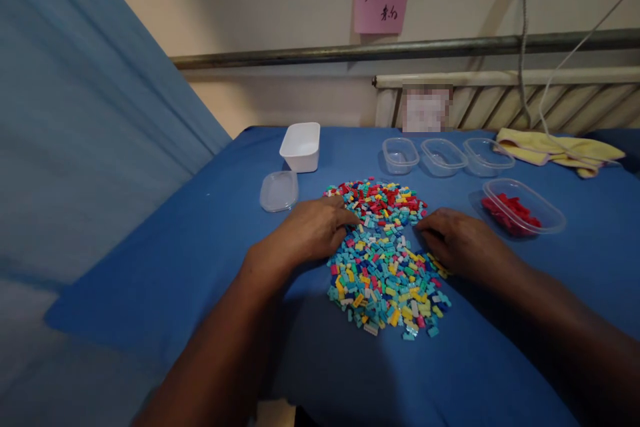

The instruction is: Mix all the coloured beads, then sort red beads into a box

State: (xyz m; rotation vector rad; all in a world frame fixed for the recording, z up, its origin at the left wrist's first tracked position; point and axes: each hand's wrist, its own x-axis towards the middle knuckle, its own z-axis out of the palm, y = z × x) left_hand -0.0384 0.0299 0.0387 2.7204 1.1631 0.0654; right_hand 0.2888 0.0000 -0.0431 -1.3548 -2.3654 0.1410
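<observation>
A loose pile of small coloured toy bricks [385, 273] lies spread on the blue cloth, with many red ones at its far side. My left hand [320, 225] rests at the pile's left edge, fingers apart and reaching in among the bricks. At the right edge is my right hand [447, 237], its fingers bent together, thumb near the index finger. Whatever may be between those fingertips is hidden. Right of that hand, a clear plastic tub [550, 217] holds red bricks [510, 213].
Three clear tubs [400, 159] stand in a row behind the pile. At the back left are a white container [301, 157] and a clear lid [280, 191]. A yellow cloth [560, 147] lies back right, before a radiator [480, 100]. A blue curtain [90, 93] hangs left.
</observation>
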